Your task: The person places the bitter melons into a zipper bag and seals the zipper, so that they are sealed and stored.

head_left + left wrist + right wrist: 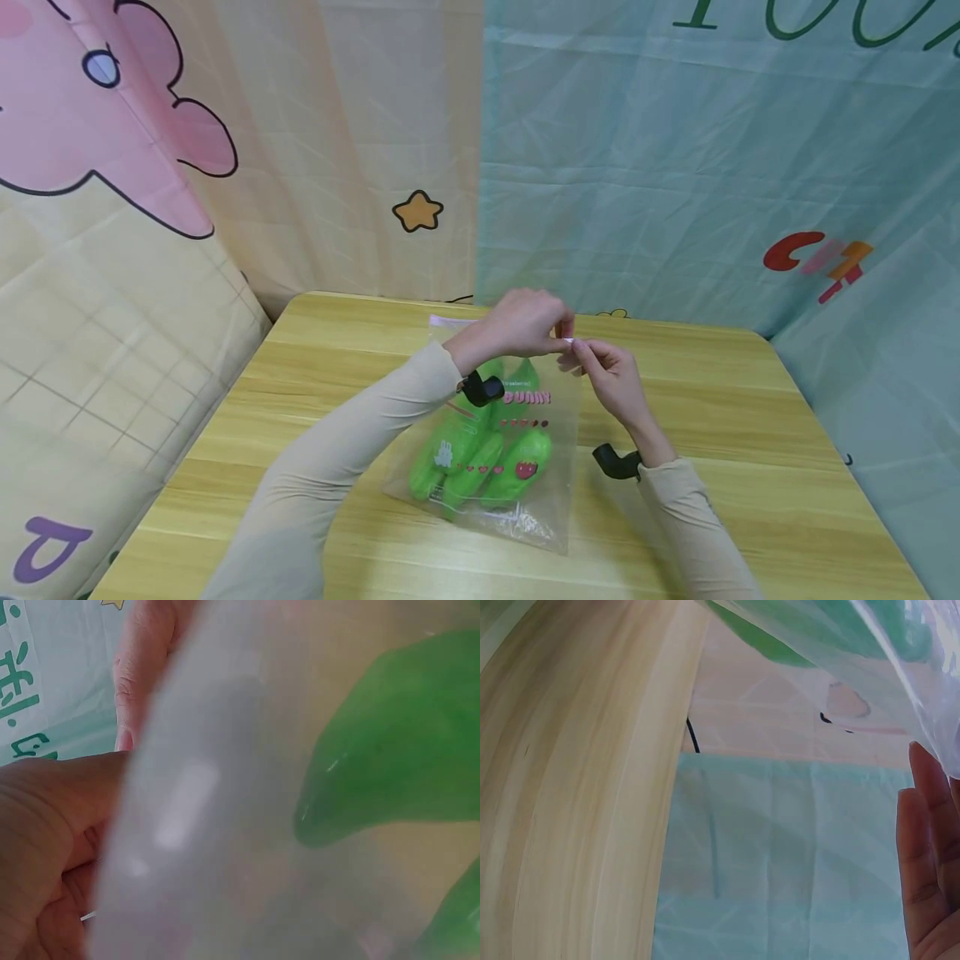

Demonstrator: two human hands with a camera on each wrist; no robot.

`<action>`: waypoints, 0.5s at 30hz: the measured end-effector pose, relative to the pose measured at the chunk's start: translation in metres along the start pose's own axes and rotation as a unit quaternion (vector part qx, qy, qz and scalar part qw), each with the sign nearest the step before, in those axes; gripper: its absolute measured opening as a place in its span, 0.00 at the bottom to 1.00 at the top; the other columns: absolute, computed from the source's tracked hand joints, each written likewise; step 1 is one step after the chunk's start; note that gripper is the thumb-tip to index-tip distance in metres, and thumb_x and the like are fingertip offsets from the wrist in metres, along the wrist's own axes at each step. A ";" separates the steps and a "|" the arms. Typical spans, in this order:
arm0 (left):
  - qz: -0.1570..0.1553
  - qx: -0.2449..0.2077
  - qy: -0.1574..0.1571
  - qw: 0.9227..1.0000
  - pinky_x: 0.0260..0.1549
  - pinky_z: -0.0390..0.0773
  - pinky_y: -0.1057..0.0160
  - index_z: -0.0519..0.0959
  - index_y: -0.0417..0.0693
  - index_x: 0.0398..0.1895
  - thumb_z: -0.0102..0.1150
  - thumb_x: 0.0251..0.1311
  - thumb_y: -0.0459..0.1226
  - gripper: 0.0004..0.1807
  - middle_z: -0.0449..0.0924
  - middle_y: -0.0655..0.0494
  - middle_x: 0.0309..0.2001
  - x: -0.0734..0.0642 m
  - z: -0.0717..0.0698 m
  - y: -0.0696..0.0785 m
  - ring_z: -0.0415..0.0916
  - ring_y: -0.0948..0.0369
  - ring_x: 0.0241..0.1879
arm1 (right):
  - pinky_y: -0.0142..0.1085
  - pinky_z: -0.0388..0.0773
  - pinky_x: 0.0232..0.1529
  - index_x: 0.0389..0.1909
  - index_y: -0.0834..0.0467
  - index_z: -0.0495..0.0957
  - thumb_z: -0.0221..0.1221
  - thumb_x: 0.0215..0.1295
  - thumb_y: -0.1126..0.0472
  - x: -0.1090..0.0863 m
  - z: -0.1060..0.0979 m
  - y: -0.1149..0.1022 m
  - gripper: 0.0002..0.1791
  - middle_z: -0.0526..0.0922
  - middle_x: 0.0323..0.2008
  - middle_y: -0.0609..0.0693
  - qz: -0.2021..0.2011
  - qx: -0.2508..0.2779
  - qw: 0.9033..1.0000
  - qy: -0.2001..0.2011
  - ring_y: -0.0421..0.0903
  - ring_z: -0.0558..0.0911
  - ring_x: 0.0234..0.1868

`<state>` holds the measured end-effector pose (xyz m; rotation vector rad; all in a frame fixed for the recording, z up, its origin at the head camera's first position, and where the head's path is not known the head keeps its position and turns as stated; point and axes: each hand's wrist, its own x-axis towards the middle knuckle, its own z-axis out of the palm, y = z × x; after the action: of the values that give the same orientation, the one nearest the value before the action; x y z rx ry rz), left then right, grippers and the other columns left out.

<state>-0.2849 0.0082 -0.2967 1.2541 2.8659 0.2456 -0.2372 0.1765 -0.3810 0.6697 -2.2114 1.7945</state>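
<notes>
A clear printed zip bag point(547, 521) is held up over the table, a lilac strip point(448, 322) along its top edge. Inside it are several long, rounded green pieces point(517, 479), also seen close up as a green piece point(405, 742) in the left wrist view. My left hand point(525, 321) reaches across the top of the bag and pinches the upper right corner. Right beside it, my right hand point(611, 375) pinches the same corner between thumb and fingers. In the right wrist view, fingers point(919, 855) show at the bag's edge.
The wooden table point(712, 517) has rounded back corners. Printed cloth hangs behind it and at both sides, including a teal curtain point(637, 167). A black wrist camera point(480, 389) is on the left wrist, and another black camera point(617, 461) on the right.
</notes>
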 end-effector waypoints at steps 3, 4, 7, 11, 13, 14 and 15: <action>0.005 0.009 0.000 1.000 0.22 0.71 0.68 0.82 0.57 0.31 0.61 0.61 0.48 0.08 0.80 0.69 0.32 0.000 0.000 0.000 0.72 0.66 0.28 | 0.37 0.77 0.32 0.35 0.73 0.80 0.48 0.72 0.69 -0.001 0.002 -0.005 0.14 0.81 0.28 0.68 -0.003 -0.008 1.000 0.006 0.50 0.81 0.30; 0.006 0.011 0.000 1.000 0.22 0.71 0.68 0.82 0.57 0.31 0.61 0.61 0.48 0.08 0.80 0.69 0.32 0.000 0.000 0.000 0.72 0.66 0.28 | 0.37 0.77 0.32 0.34 0.73 0.80 0.48 0.72 0.69 -0.001 0.002 -0.005 0.14 0.81 0.28 0.68 -0.007 -0.012 1.000 0.009 0.51 0.81 0.29; 0.016 0.017 0.003 1.000 0.21 0.70 0.68 0.81 0.57 0.30 0.60 0.61 0.48 0.08 0.79 0.68 0.31 0.001 0.001 -0.001 0.72 0.66 0.28 | 0.37 0.78 0.30 0.33 0.72 0.81 0.48 0.71 0.71 0.000 0.004 -0.003 0.13 0.81 0.26 0.67 -0.025 -0.027 0.999 0.020 0.52 0.81 0.28; 0.033 0.028 0.013 0.999 0.21 0.70 0.68 0.80 0.57 0.30 0.59 0.62 0.46 0.07 0.78 0.67 0.29 0.000 0.002 -0.002 0.71 0.66 0.28 | 0.36 0.78 0.29 0.32 0.72 0.80 0.49 0.70 0.73 0.000 0.007 -0.003 0.12 0.81 0.24 0.66 -0.057 -0.053 0.996 0.036 0.51 0.81 0.26; 0.039 0.035 0.015 0.999 0.20 0.70 0.68 0.79 0.57 0.30 0.57 0.63 0.45 0.07 0.77 0.66 0.28 0.000 0.003 -0.003 0.71 0.66 0.28 | 0.35 0.78 0.28 0.30 0.73 0.80 0.49 0.69 0.74 0.001 0.008 -0.004 0.12 0.81 0.23 0.65 -0.072 -0.062 0.995 0.044 0.51 0.81 0.25; 0.042 0.037 0.015 0.998 0.20 0.70 0.68 0.79 0.57 0.30 0.57 0.63 0.45 0.06 0.77 0.66 0.28 0.000 0.003 -0.003 0.71 0.66 0.29 | 0.34 0.77 0.28 0.30 0.73 0.80 0.50 0.68 0.75 0.001 0.008 -0.004 0.12 0.81 0.23 0.64 -0.080 -0.066 0.993 0.047 0.52 0.81 0.24; 0.044 0.039 0.014 0.998 0.20 0.70 0.68 0.79 0.57 0.30 0.56 0.63 0.45 0.06 0.76 0.66 0.29 0.000 0.004 -0.004 0.71 0.66 0.29 | 0.32 0.77 0.28 0.29 0.73 0.80 0.50 0.67 0.75 0.001 0.009 -0.004 0.11 0.81 0.22 0.64 -0.086 -0.069 0.993 0.050 0.52 0.80 0.24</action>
<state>-0.2877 0.0065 -0.3008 1.4028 2.8736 0.1548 -0.2349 0.1671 -0.3788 0.7014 -2.1170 1.5432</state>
